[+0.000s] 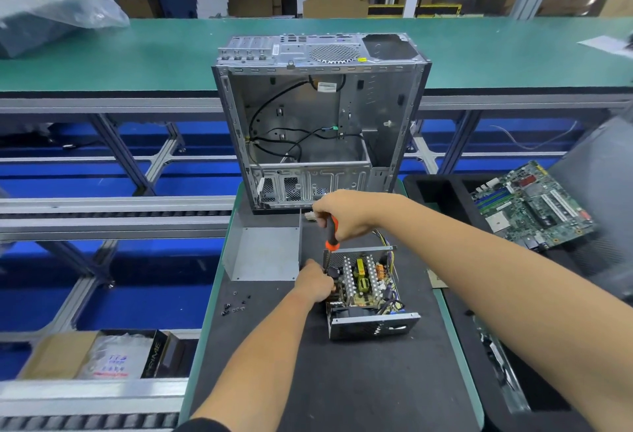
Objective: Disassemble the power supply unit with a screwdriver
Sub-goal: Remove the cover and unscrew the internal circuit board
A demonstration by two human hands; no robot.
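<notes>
An opened power supply unit sits on a black work mat, near the middle of the head view. Its cover is already off, so the circuit board with heat sinks, coils and coloured wires shows from above. The grey metal cover lies just beside it on the left, open side up.

The right hand grips the orange and black handle of 1 screwdriver, held upright with the shaft pointing down into the unit's rear left corner. The tip is hidden, so whether it sits in a screw cannot be told. The left hand rests against the unit's left side, fingers curled around its edge, seemingly steadying it.

By my judgement the task is about midway: the cover is removed, while the board, fan and wiring appear still fixed in the lower shell.

A small scatter of loose black screws lies on the mat to the left, roughly 7, though they are too small to count exactly.

Behind the mat stands 1 empty computer case, side open, with loose black cables inside. To the right, 1 motherboard lies in a black tray.
</notes>
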